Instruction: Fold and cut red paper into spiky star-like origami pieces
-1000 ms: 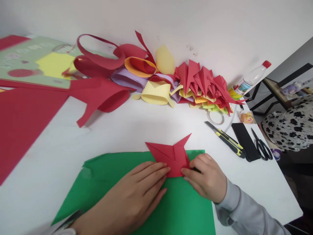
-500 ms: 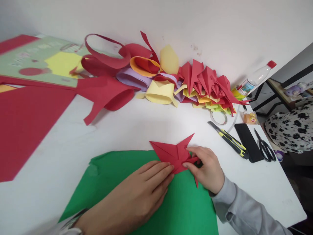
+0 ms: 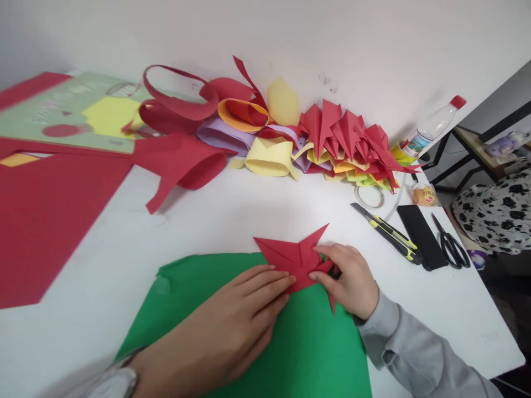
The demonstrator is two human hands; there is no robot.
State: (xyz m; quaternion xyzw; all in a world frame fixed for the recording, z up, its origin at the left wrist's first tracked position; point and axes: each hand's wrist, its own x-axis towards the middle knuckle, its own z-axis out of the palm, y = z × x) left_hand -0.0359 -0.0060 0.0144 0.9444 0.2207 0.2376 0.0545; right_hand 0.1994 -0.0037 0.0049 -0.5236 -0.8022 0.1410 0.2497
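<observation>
A red folded paper piece (image 3: 293,257) with pointed tips lies on the far edge of a green paper sheet (image 3: 321,342). My left hand (image 3: 244,309) is stretched out, its fingertips pressing flat on the near left part of the red piece. With thumb and fingers, my right hand (image 3: 350,279) pinches a fold at the right side of it. One narrow red point sticks out below that hand. Part of the folded piece is hidden under my fingers.
Along the wall lie rolled coloured papers (image 3: 269,157) and several red folded pieces (image 3: 332,127). At right are a box cutter (image 3: 390,235), a black phone-like slab (image 3: 421,237), scissors (image 3: 450,243), tape (image 3: 369,205) and a bottle (image 3: 431,130). A person's patterned garment (image 3: 493,210) shows beyond the table.
The view has shifted slightly. My left hand has drawn back a little to the left on the red piece; my right hand keeps its pinch at the fold.
</observation>
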